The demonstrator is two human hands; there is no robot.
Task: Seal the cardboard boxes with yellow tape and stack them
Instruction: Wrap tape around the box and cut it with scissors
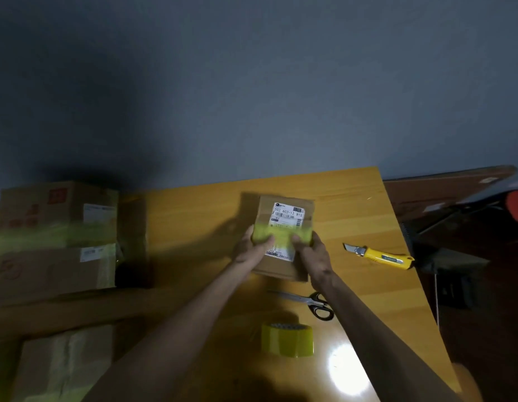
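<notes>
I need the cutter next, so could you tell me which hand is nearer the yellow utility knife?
Right. The right hand holds the box on its right, toward the utility knife; the left hand holds its left side, farther away.

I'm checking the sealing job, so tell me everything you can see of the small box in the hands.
The small cardboard box is brown and closed, with a white shipping label on top. A yellow tape strip crosses the top over the label. It is over the wooden table; whether it rests there is unclear. The left hand and right hand grip its sides, thumbs on the tape.
</notes>
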